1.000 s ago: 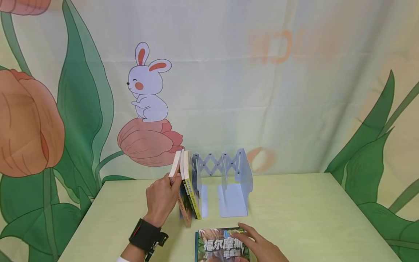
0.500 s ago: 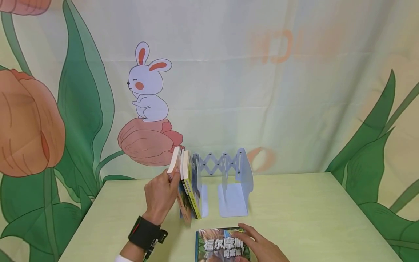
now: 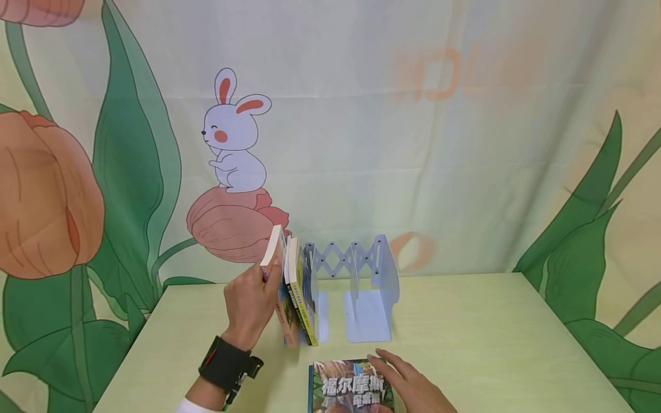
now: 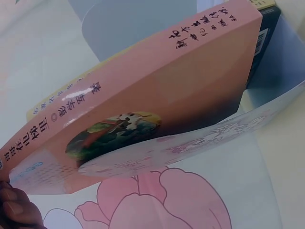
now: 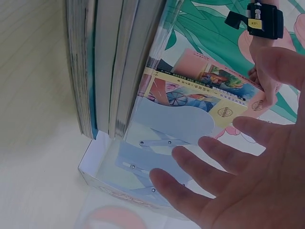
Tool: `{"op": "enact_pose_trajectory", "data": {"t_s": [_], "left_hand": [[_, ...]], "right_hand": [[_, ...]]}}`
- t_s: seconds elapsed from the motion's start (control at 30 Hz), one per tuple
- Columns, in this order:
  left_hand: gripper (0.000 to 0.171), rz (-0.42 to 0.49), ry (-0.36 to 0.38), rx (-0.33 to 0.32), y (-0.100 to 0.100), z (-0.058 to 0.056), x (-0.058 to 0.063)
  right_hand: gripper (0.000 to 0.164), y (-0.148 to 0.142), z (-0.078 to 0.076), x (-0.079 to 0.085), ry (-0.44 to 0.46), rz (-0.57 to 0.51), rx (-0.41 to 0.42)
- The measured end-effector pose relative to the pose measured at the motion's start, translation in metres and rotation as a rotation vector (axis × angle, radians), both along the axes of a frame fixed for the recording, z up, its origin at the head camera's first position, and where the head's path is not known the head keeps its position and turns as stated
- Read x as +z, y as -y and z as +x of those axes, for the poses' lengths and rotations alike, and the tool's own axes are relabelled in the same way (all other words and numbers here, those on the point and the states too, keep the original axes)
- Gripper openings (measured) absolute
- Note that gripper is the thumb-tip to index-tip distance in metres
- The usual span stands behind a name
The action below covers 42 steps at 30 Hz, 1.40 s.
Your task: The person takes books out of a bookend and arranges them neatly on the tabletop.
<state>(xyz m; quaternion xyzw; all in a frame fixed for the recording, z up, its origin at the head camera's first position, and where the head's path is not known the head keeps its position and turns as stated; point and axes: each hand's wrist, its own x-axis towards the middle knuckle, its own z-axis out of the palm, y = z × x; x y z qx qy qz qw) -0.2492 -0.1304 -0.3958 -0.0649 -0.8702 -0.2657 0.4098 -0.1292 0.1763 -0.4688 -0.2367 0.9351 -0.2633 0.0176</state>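
Observation:
My left hand [image 3: 251,301] grips a pink-orange book [image 3: 286,321] by its upper part. That book stands tilted at the left end of a pale blue expanding bookend [image 3: 369,321], left of a yellow-spined book [image 3: 303,307] and a dark book. In the left wrist view, the pink-orange book [image 4: 190,71] shows its spine beside the bookend's printed end panel [image 4: 190,145]; only a few fingers of the hand [image 4: 19,210] appear. My right hand [image 3: 415,387] is at the right edge of a book with a cave-like cover [image 3: 351,384], fingers extended and spread; contact is unclear.
Below the cave-cover book lies a stack of books [image 5: 109,67], page edges showing in the right wrist view. The bookend's right panel [image 3: 386,269] stands near the back. A printed cloth with a rabbit [image 3: 234,146] hangs behind the pale green table [image 3: 490,344].
My left hand has shifted slightly left and up. The pink-orange book's top has risen and its near lower corner has moved back toward the bookend. My right fingers have barely moved.

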Motion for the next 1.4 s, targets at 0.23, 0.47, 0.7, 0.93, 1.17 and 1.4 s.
{"op": "enact_pose_trajectory", "data": {"t_s": [0.23, 0.47, 0.7, 0.93, 1.17, 1.4], "left_hand": [[0.053, 0.016, -0.001, 0.006, 0.0, 0.003, 0.009], [0.052, 0.019, -0.047, 0.0, 0.0, 0.005, 0.016], [0.051, 0.029, -0.106, 0.005, 0.0, 0.006, 0.02], [0.05, 0.043, -0.111, 0.008, 0.0, 0.006, 0.025], [0.05, 0.052, -0.145, 0.007, 0.003, 0.007, 0.029], [0.05, 0.058, -0.179, -0.003, 0.003, 0.01, 0.035]], "right_hand": [[0.065, 0.001, 0.002, 0.004, -0.058, -0.018, 0.002], [0.064, 0.002, 0.003, 0.008, -0.044, -0.035, -0.01], [0.064, 0.003, 0.002, 0.011, -0.064, -0.046, -0.017], [0.066, 0.003, 0.002, 0.014, -0.064, -0.047, -0.024], [0.07, 0.003, 0.001, 0.014, -0.056, -0.067, -0.041], [0.076, 0.005, 0.0, 0.02, 0.008, -0.115, -0.046]]}}
